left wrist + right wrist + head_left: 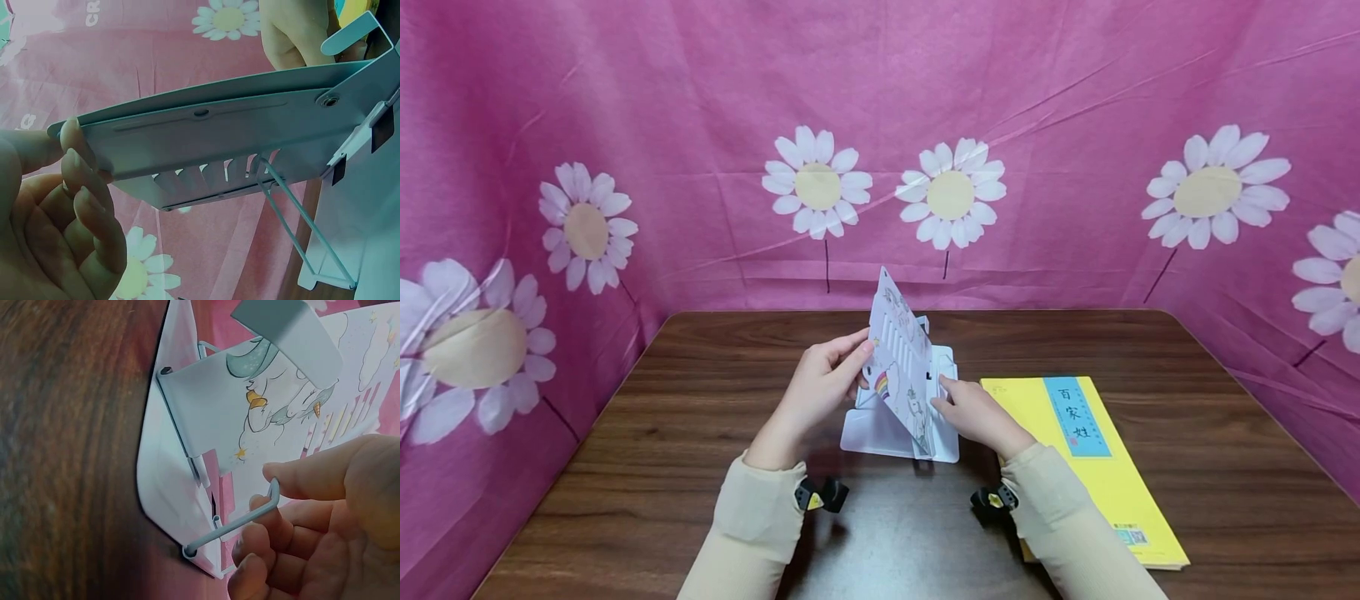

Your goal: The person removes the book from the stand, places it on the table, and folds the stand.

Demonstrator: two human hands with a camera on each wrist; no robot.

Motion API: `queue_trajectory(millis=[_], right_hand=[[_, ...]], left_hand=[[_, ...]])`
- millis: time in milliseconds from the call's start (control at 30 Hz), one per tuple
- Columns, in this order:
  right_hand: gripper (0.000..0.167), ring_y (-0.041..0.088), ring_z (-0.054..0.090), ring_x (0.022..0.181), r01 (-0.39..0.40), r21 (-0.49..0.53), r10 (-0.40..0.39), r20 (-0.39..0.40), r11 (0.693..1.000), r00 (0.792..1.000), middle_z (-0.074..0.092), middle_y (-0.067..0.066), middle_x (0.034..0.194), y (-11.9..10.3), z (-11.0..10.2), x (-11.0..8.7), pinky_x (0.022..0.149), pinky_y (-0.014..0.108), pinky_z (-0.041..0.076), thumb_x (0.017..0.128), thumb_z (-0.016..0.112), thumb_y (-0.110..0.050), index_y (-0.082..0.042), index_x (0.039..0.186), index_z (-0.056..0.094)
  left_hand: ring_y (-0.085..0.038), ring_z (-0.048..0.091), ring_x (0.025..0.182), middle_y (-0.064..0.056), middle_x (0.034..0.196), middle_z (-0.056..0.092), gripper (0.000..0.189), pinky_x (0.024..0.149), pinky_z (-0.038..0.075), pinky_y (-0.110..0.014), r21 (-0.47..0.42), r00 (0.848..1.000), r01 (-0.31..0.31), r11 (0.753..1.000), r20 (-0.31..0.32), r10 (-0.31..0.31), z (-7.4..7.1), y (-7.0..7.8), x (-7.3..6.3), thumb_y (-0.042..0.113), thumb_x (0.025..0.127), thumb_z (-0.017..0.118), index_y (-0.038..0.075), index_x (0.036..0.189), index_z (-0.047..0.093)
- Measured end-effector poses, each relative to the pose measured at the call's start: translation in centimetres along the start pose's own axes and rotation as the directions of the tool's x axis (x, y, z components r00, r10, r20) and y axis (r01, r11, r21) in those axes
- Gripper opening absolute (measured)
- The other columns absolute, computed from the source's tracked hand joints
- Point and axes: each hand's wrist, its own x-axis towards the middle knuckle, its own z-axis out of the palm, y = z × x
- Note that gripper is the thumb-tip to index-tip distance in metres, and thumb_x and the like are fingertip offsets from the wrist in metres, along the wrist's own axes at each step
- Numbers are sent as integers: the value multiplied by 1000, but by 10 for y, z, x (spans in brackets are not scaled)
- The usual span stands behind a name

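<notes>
A white metal book stand (898,367) with a unicorn and rainbow print stands on the table, its slotted back panel (200,131) raised at a steep tilt above the base plate (880,433). My left hand (820,375) pinches the panel's edge between thumb and fingers. At the other side, my right hand (977,412) pinches a bent wire arm (234,526) that is fixed to the base. Behind the panel, a wire support (312,231) runs from the slots down to the base. A flat bent tab (290,337) sticks out from the panel's lower edge.
A yellow book (1120,500) with a blue title label lies to the right, partly under my right forearm. The brown wooden table (647,467) reaches back to a pink cloth (880,75) printed with white flowers.
</notes>
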Motion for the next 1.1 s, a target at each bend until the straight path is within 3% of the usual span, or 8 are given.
queue_trajectory(millis=[167, 400, 700, 900, 1100], right_hand=[[52, 20, 58, 87, 23, -3, -23, -8, 1000, 1000, 66, 25, 117, 0, 0, -1, 80, 38, 54, 99, 53, -16, 13, 141, 43], [52, 21, 57, 88, -33, 10, 33, 1, 999, 999, 66, 22, 118, 1, 3, 2, 79, 37, 52, 100, 54, -16, 10, 144, 42], [54, 21, 56, 87, -45, 14, 45, 3, 999, 999, 66, 22, 119, 2, 3, 2, 75, 35, 50, 100, 56, -18, 10, 144, 42], [53, 20, 55, 83, -36, 19, 36, -1, 999, 999, 68, 21, 111, 2, 3, 2, 70, 32, 48, 99, 57, -17, 11, 143, 43], [54, 20, 57, 88, -44, 28, 44, 8, 999, 999, 65, 23, 122, 1, 3, 3, 75, 33, 51, 100, 57, -19, 9, 144, 43]], left_hand=[[-11, 50, 52, 3, 59, 55, 40, 46, 44, -23, 7, 1000, 3, 1000, -2, -3, 2, 1, -1, 22, 102, 56, 3, 136, 59], [-12, 49, 52, 2, 59, 54, 40, 45, 42, -22, 5, 1000, 7, 1000, -8, -7, 5, 4, -2, 22, 102, 55, 4, 137, 58], [-11, 49, 52, -15, 68, 62, 39, 46, 41, -21, 12, 1000, -4, 1000, -10, 4, 8, 5, -3, 23, 103, 54, 7, 139, 58], [-11, 49, 52, -11, 66, 62, 40, 46, 42, -22, 19, 1000, -23, 1000, 6, 23, 10, 7, -4, 23, 103, 53, 6, 140, 56], [-12, 51, 54, -7, 67, 63, 42, 48, 43, -23, 46, 999, -34, 998, 34, 32, 10, 7, -4, 25, 103, 53, 8, 142, 54]])
